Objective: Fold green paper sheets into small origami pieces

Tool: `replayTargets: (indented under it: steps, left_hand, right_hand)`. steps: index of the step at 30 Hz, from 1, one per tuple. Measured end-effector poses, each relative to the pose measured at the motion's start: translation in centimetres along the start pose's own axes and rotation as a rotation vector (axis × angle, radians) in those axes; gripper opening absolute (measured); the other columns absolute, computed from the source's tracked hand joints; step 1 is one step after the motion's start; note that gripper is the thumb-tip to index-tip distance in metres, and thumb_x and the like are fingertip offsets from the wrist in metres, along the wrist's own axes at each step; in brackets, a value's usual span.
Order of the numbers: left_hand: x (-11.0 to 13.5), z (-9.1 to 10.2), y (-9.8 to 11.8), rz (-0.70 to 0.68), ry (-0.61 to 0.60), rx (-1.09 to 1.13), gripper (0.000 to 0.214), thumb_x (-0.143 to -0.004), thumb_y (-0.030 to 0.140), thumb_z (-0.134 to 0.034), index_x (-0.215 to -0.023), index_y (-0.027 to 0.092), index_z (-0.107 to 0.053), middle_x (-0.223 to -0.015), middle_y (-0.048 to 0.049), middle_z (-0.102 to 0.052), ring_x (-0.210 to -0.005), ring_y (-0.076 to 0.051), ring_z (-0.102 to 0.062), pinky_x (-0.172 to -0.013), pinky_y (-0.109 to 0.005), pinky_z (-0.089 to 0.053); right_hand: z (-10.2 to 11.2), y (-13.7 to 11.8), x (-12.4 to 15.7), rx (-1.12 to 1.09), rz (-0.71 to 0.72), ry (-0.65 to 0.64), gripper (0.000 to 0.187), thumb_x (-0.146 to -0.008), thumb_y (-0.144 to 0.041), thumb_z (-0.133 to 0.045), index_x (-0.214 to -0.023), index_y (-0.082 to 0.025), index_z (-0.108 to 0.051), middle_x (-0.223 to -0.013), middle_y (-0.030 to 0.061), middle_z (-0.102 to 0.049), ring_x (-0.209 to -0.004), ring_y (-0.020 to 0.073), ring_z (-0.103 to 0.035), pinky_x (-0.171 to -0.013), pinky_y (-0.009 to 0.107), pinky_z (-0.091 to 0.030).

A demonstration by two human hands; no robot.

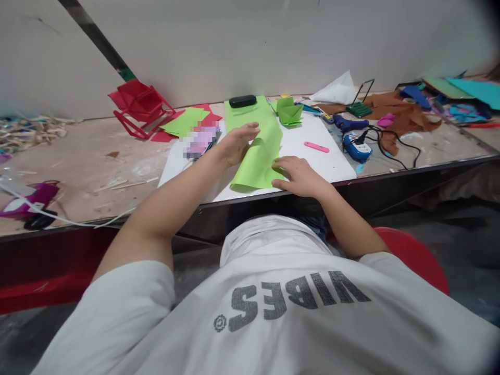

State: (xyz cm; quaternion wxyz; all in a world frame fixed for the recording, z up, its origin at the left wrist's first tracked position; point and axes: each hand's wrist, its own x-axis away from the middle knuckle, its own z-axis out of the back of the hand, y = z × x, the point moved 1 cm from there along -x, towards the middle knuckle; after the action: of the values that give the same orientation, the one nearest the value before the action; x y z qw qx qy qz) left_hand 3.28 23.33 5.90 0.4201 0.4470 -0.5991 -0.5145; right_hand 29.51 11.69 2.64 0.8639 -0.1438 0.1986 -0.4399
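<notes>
A green sheet is curled up at its near end between two bare hands on a white board.

The sheet is laid lengthwise over the board, which is set on the counter; its far part is topped by a black case. The left hand is placed at the sheet's left side, fingers stretched out; whether the paper is pinched there cannot be told, the thumb being hidden. The right hand is held at the right edge, fingertips against the paper, thumb and fingers parted. A pink tool is seen right of the sheet, and a folded green piece is seen beyond.
</notes>
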Motion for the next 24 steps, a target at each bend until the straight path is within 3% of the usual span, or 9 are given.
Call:
replayTargets:
  steps: [5,7,9,10,12,14,15,20,24]
  left_hand:
    - [1.1,0.8,-0.2,0.071,-0.071,0.051,0.047,-0.091,0.049,-0.098,-0.125,0.021,-0.084,-0.121,-0.0142,-0.089,-0.124,-0.049,-0.091,-0.106,-0.063,-0.076]
    - [1.6,0.8,-0.1,0.041,-0.133,0.083,0.047,-0.088,0.049,-0.100,-0.123,0.021,-0.086,-0.118,-0.0134,-0.090,-0.125,-0.049,-0.092,-0.105,-0.061,-0.076]
    - [2.0,0.5,-0.2,-0.013,-0.183,0.114,0.056,-0.081,0.046,-0.106,-0.127,0.022,-0.086,-0.122,-0.0122,-0.092,-0.126,-0.046,-0.092,-0.108,-0.059,-0.076]
    - [2.2,0.3,-0.3,-0.032,-0.198,0.123,0.061,-0.077,0.043,-0.109,-0.130,0.022,-0.086,-0.123,-0.0119,-0.093,-0.127,-0.045,-0.092,-0.110,-0.058,-0.076]
    - [2.3,-0.1,-0.5,-0.046,-0.203,0.127,0.070,-0.074,0.041,-0.112,-0.135,0.022,-0.085,-0.125,-0.0119,-0.094,-0.127,-0.045,-0.093,-0.113,-0.059,-0.076]
    - [2.1,-0.2,-0.6,-0.043,-0.181,0.120,0.070,-0.077,0.045,-0.112,-0.137,0.021,-0.084,-0.124,-0.0128,-0.094,-0.127,-0.046,-0.093,-0.115,-0.061,-0.076]
    - [1.9,-0.1,-0.5,-0.040,-0.159,0.116,0.069,-0.081,0.050,-0.111,-0.138,0.021,-0.084,-0.124,-0.0136,-0.094,-0.128,-0.047,-0.092,-0.115,-0.062,-0.076]
    - [-0.1,2.7,0.0,-0.007,0.032,0.104,0.082,-0.092,0.089,-0.099,-0.141,0.026,-0.079,-0.131,-0.0191,-0.090,-0.134,-0.051,-0.089,-0.112,-0.064,-0.075]
    - [-1.6,5.4,-0.3,0.040,0.122,0.082,0.085,-0.094,0.102,-0.088,-0.137,0.029,-0.078,-0.126,-0.0211,-0.088,-0.128,-0.049,-0.090,-0.105,-0.063,-0.074]
  right_hand:
    - [0.2,0.7,-0.6,-0.038,-0.127,0.022,0.081,-0.114,-0.071,-0.075,-0.176,-0.018,-0.073,-0.198,0.0319,-0.061,-0.186,0.0583,-0.057,-0.148,0.087,-0.044]
    - [0.2,1.3,-1.4,-0.126,-0.213,0.073,0.097,-0.109,-0.078,-0.081,-0.184,-0.021,-0.062,-0.193,0.0323,-0.066,-0.178,0.0595,-0.065,-0.145,0.091,-0.047]
    - [0.1,2.1,-2.6,-0.315,-0.280,0.139,0.109,-0.099,-0.082,-0.091,-0.186,-0.026,-0.055,-0.179,0.0272,-0.079,-0.162,0.0554,-0.078,-0.138,0.087,-0.058]
    - [0.1,2.4,-3.3,-0.439,-0.302,0.174,0.108,-0.095,-0.082,-0.095,-0.181,-0.028,-0.057,-0.169,0.0232,-0.085,-0.153,0.0519,-0.083,-0.132,0.081,-0.065]
    - [0.5,2.8,-4.8,-0.668,-0.321,0.238,0.084,-0.090,-0.075,-0.099,-0.155,-0.029,-0.071,-0.149,0.0175,-0.093,-0.139,0.0457,-0.088,-0.120,0.069,-0.074]
    - [1.5,2.7,-6.6,-0.785,-0.307,0.245,0.056,-0.087,-0.064,-0.103,-0.120,-0.026,-0.079,-0.131,0.0160,-0.095,-0.130,0.0429,-0.089,-0.115,0.062,-0.076]
    - [2.2,2.5,-7.6,-0.826,-0.281,0.240,0.049,-0.087,-0.061,-0.104,-0.112,-0.026,-0.080,-0.125,0.0147,-0.094,-0.129,0.0421,-0.089,-0.114,0.061,-0.077]
    - [7.3,1.8,-13.6,-0.925,-0.147,0.246,0.055,-0.086,-0.060,-0.120,-0.110,-0.029,-0.082,-0.116,0.0105,-0.093,-0.129,0.0416,-0.089,-0.110,0.060,-0.079]
    - [8.7,4.5,-17.0,-0.934,-0.110,0.296,0.054,-0.095,-0.062,-0.114,-0.118,-0.026,-0.081,-0.126,0.0126,-0.095,-0.137,0.0392,-0.090,-0.113,0.061,-0.078]
